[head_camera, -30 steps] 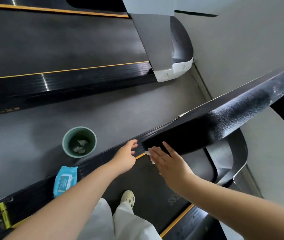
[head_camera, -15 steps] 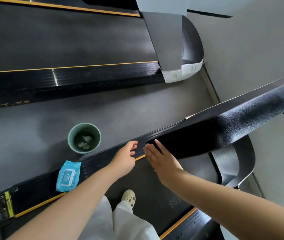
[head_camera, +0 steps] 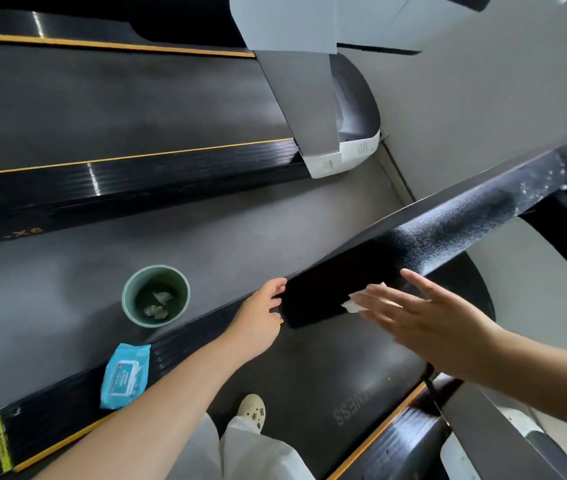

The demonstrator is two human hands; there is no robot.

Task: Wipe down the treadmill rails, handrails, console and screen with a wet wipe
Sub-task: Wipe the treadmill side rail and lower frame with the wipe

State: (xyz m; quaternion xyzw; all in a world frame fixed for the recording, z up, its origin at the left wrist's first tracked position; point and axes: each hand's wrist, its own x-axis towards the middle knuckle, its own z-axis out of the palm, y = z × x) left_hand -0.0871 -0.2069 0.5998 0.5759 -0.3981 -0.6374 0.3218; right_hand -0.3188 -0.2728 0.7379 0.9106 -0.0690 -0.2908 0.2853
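Note:
A broad black handrail (head_camera: 448, 230) of the treadmill runs from the centre up to the right edge. My left hand (head_camera: 258, 320) grips its near end, thumb on the upper edge. My right hand (head_camera: 424, 313) lies flat with straight fingers on the rail's side face, pressing a white wet wipe (head_camera: 356, 303) against it; only a corner of the wipe shows past my fingertips. The upper part of the rail looks speckled with moisture.
A blue pack of wipes (head_camera: 124, 375) lies on the treadmill's left side rail (head_camera: 50, 417). A green bin (head_camera: 155, 296) holding used wipes stands on the grey floor. A second treadmill (head_camera: 102, 109) lies beyond, its white upright (head_camera: 309, 98) rising. My foot (head_camera: 251, 410) is on the belt.
My right hand with the wipe has slid up along the handrail, away from my left hand. The left hand keeps its hold on the rail's end.

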